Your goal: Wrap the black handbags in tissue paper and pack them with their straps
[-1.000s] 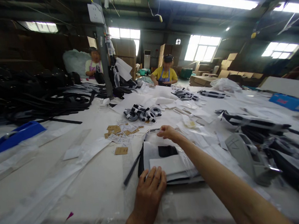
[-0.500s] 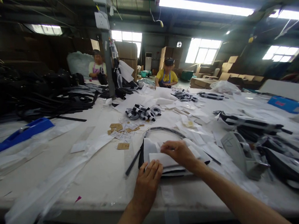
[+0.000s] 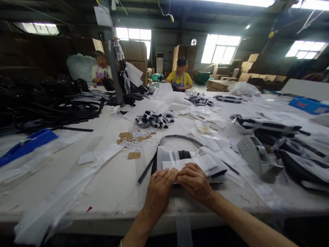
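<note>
A black bag point(image 3: 154, 166) lies on the worktable, with its curved, clear-wrapped handle point(image 3: 180, 136) pointing away from me. White sheeting point(image 3: 206, 163) is folded across it, and a glossy clear strip point(image 3: 174, 156) crosses the sheeting. At the near edge, my left hand point(image 3: 160, 187) lies palm down, fingers stretched over the sheeting. Beside it, my right hand point(image 3: 195, 181) has bent fingers held together, their tips meeting the left fingertips. Whatever is under the right fingers is hidden, as are both thumbs.
Brown tags point(image 3: 134, 155) and coiled straps point(image 3: 152, 120) lie beyond the bag. On the right are a grey tape dispenser point(image 3: 258, 157) and more wrapped black bags point(image 3: 306, 165). A blue tool point(image 3: 21, 147) lies left. Two people point(image 3: 181, 76) work across the table.
My right hand has come down and nearer, from the middle of the sheeting to the near edge beside my left hand. A black patch and the clear strip now show there.
</note>
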Motion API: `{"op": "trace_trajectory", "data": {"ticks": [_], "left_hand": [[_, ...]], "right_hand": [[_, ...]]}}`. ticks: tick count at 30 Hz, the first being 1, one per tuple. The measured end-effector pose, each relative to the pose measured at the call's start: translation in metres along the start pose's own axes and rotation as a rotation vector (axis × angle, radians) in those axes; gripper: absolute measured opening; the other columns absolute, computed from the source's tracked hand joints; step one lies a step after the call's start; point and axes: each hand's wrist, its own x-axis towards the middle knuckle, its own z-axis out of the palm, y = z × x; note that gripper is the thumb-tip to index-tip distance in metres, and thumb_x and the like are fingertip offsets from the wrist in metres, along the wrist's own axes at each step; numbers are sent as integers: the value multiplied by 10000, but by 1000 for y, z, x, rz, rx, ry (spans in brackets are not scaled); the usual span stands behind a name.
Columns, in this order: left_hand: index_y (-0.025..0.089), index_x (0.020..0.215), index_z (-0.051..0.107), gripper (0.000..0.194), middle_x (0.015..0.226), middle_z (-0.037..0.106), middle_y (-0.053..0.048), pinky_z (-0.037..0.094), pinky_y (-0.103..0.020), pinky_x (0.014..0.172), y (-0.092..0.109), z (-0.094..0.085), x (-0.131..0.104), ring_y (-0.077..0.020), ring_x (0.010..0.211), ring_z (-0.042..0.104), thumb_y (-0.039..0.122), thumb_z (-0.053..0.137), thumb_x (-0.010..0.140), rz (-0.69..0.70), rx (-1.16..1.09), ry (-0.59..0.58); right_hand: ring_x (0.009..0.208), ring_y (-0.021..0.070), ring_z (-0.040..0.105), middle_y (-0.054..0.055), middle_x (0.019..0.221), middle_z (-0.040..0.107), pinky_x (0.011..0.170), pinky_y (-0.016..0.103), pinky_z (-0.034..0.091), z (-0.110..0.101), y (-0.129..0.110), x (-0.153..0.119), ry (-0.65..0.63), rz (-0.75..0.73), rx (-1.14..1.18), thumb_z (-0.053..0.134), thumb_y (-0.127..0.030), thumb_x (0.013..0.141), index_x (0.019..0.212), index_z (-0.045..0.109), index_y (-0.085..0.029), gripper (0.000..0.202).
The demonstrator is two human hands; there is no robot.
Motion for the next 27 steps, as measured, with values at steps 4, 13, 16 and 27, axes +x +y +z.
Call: {"op": "trace_trajectory", "data": {"ticks": [4,13,16,27], "left_hand": [[216,1373,505,415,1279,665,-68,471,-424,1013,-2,2,-1,-209,1211,591,150,371,986,1,-31,18],[250,1275,595,377,1298,656,-43,414,-437,1062,-3,-5,-2,-202,1262,549,160,368,988,21,-86,-20],[267,1255,608,369,1297,657,-27,393,-441,1076,-1,-6,-1,-197,1262,549,152,379,988,-3,-90,-29],[258,1231,620,329,1281,667,-34,390,-448,1088,1,-6,-1,-203,1251,557,172,429,977,13,-84,-15]], "right_hand": [[803,158,624,7,873,730,957,420,444,0,2,-4,-35,-21,0,582,-190,921,935,708,-255,143],[927,177,664,39,979,733,1008,407,475,-34,-16,-16,-203,-67,86,591,-183,918,1074,668,-228,180],[1066,201,641,57,1094,723,1077,417,433,-42,-31,-42,-347,-117,13,564,-179,928,1150,644,-218,239],[1170,227,596,75,1172,708,1049,438,444,-8,-36,-28,-81,-116,-71,467,-119,943,986,658,-207,215]]}}
